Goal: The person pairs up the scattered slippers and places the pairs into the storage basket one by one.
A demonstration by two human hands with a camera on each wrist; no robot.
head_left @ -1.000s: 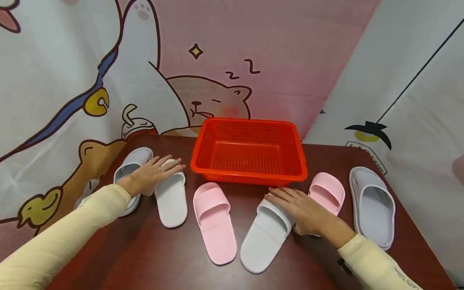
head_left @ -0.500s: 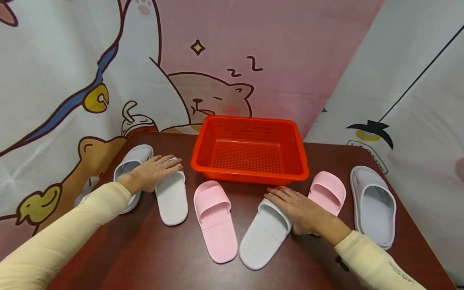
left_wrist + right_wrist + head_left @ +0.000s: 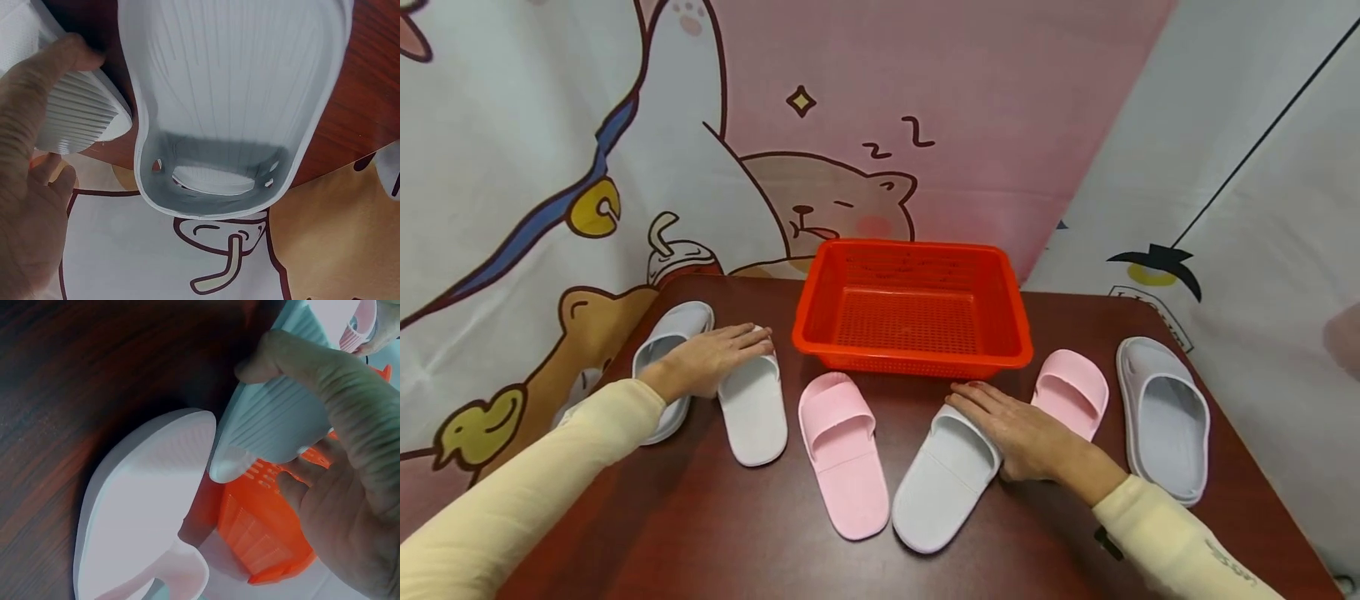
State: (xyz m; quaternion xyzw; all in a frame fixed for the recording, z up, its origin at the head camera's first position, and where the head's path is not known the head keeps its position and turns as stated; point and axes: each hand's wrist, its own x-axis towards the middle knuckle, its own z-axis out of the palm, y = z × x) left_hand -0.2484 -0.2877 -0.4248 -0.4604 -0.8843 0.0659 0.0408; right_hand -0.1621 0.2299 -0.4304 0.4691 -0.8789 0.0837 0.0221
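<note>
My left hand (image 3: 707, 360) lies across the strap of a white slide slipper (image 3: 754, 421), fingers extended over its toe end. In the left wrist view the thumb touches that slipper's side, and part of the strap is hidden under the palm. Across the toe of a second white slipper (image 3: 936, 492) rests my right hand (image 3: 1026, 433), fingers straight and pointing toward the basket. The right wrist view shows its thumb along this slipper's ribbed strap (image 3: 275, 419). Close by that hand sits a pink slipper (image 3: 1075, 387), partly covered by it.
Between the two white slippers lies another pink slipper (image 3: 853, 483). A pale grey slipper with raised sides (image 3: 683, 321) is at the table's left, its match (image 3: 1168, 433) at the right. Behind them stands a red plastic basket (image 3: 917, 362), at the back of the brown table (image 3: 737, 542).
Both hands stay on the same two white slippers, and no shoe has visibly moved. Only the head view shifts slightly.
</note>
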